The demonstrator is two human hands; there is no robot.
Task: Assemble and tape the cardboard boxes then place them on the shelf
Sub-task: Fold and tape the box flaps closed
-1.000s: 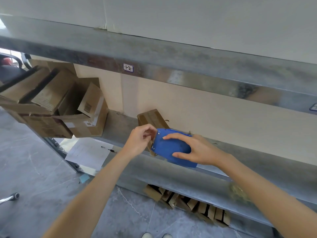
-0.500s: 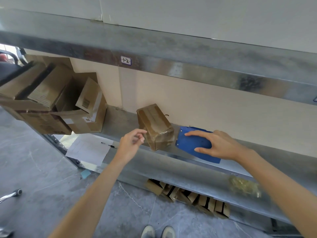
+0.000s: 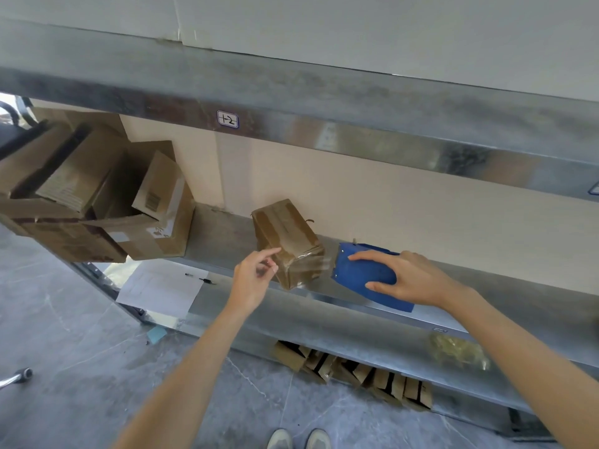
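A person reaches both bare arms toward a metal shelf (image 3: 227, 241). The left hand (image 3: 252, 280) hovers just in front of a small taped cardboard box (image 3: 287, 241), fingers (image 3: 267, 254) loosely spread and holding nothing, the index pointing at the box's near end. The right hand (image 3: 411, 278) lies palm-down over a blue tape dispenser (image 3: 359, 273), fingers wrapped across its top and gripping it; the dispenser rests on the shelf just right of the box.

One taped box stands alone mid-shelf, angled with one end toward the front edge. At the shelf's left end sits a cluster of larger open cartons (image 3: 94, 202), flaps splayed; their exact number is hard to tell. One sheet of paper (image 3: 162, 288) with one pen (image 3: 199, 278) on it lies at the front edge. A row of folded flat cardboard (image 3: 356, 372) lies beneath the lower tier.

The shelving is galvanised steel against a cream wall; an upper beam carries a handwritten label (image 3: 227, 119). The floor (image 3: 64, 367) is grey marbled tile.
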